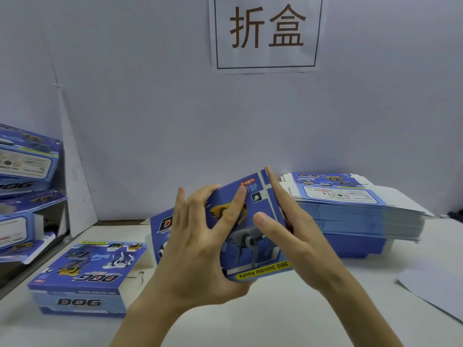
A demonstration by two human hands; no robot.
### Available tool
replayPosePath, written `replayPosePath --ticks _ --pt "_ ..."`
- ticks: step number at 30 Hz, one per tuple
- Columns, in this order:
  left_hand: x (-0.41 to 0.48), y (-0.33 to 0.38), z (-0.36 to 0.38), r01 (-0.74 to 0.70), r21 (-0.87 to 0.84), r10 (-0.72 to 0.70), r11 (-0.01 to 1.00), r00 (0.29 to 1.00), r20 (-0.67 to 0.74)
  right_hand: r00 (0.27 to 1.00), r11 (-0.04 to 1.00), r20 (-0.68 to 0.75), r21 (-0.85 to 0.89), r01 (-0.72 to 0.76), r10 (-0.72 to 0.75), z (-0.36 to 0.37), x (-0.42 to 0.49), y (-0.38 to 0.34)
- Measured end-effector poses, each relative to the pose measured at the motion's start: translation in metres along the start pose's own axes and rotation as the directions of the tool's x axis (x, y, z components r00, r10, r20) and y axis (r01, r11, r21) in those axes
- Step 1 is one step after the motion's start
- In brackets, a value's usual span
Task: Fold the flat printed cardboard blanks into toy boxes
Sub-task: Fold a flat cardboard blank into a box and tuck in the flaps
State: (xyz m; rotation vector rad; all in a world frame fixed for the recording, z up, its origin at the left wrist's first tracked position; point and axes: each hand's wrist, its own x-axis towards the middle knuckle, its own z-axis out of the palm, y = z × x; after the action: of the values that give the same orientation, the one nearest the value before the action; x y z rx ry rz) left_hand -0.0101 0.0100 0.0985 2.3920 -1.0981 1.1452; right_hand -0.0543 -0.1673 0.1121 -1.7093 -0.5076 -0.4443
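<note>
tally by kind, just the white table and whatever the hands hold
half-folded box, held by left hand and right hand: 1
folded box on the table: 1
stack of flat blanks: 1
loose white sheet: 1
total: 4

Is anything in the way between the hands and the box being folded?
No. The left hand and right hand already hold the half-folded box, with nothing visible between them.
</note>
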Motion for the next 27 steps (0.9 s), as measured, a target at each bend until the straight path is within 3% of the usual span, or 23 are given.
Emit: replayPosePath --ticks 7,12,17,27 --pt "0.0 -0.002 -0.003 -0.016 0.002 0.017 1.0 1.0 -0.022 1.0 0.969 0.01 -0.247 -0.001 0.004 0.004 -0.002 -0.005" --pt "0.001 -0.004 -0.01 -0.03 0.002 0.03 1.0 0.999 -0.019 0.998 0.997 0.047 -0.064 0.034 -0.031 0.005 -0.004 -0.012" --pt "0.0 -0.006 -0.015 -0.036 0.016 0.036 0.999 0.999 -0.005 0.998 0.987 0.061 -0.161 0.024 -0.014 0.011 -0.007 -0.012" --pt "0.0 -0.009 -0.013 -0.037 -0.045 0.038 0.998 0.999 0.024 0.99 0.988 0.127 -0.148 -0.038 0.058 0.006 -0.007 -0.01"
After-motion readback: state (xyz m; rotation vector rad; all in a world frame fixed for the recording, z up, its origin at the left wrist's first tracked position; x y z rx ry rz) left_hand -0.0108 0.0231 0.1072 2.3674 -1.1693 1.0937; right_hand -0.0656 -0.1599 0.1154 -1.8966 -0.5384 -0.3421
